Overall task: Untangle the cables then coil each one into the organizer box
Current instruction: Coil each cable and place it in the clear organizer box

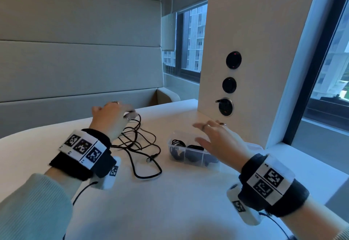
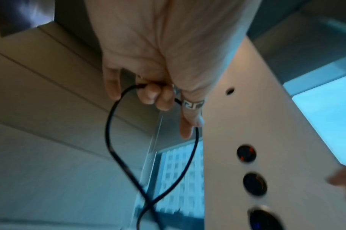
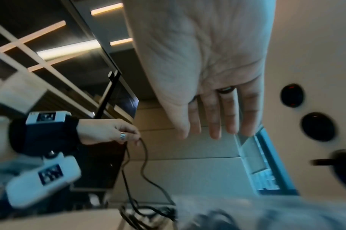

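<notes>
A tangle of black cables (image 1: 140, 144) lies on the white table (image 1: 170, 202), left of centre. My left hand (image 1: 123, 112) is raised over the far end of the tangle. In the left wrist view its curled fingers (image 2: 158, 99) pinch one black cable (image 2: 109, 132), whose loop hangs down. The clear organizer box (image 1: 169, 144) stands right of the tangle and holds coiled black cables. My right hand (image 1: 200, 133) hovers just above the box with its fingers (image 3: 214, 124) straight and spread, holding nothing. A loose cable plug (image 1: 151, 159) lies between tangle and box.
A white pillar (image 1: 255, 32) rises from the table behind the box, with two round black switches (image 1: 233, 60) and a socket (image 1: 226, 107). A padded bench back (image 1: 75, 60) runs behind the table; windows (image 1: 192, 38) lie beyond. The near part of the table is bare.
</notes>
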Demonstrator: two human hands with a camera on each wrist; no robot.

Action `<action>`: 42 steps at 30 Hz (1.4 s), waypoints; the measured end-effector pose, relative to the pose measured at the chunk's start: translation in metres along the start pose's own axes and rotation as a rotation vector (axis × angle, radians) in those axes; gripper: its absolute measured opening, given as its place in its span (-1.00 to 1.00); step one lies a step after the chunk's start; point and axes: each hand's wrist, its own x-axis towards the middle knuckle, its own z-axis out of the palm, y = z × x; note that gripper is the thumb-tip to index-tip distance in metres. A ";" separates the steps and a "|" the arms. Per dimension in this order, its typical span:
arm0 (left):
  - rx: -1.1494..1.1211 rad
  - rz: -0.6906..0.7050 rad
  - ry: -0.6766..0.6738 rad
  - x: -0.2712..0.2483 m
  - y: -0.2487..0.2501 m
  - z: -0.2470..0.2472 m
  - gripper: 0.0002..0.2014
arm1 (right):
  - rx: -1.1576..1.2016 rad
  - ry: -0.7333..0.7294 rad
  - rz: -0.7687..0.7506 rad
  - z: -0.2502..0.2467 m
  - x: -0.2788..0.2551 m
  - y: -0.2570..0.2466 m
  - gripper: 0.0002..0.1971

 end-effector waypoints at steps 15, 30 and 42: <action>-0.952 0.103 -0.074 -0.038 0.014 -0.039 -0.55 | 1.334 0.165 -0.075 -0.015 0.006 -0.049 -0.65; -0.719 0.209 0.175 -0.047 0.043 -0.030 -0.86 | 0.687 0.557 0.020 0.014 -0.019 -0.036 -0.30; -0.774 0.136 -0.122 -0.035 0.008 -0.009 -0.50 | 1.270 0.573 0.260 0.016 -0.031 -0.006 -0.65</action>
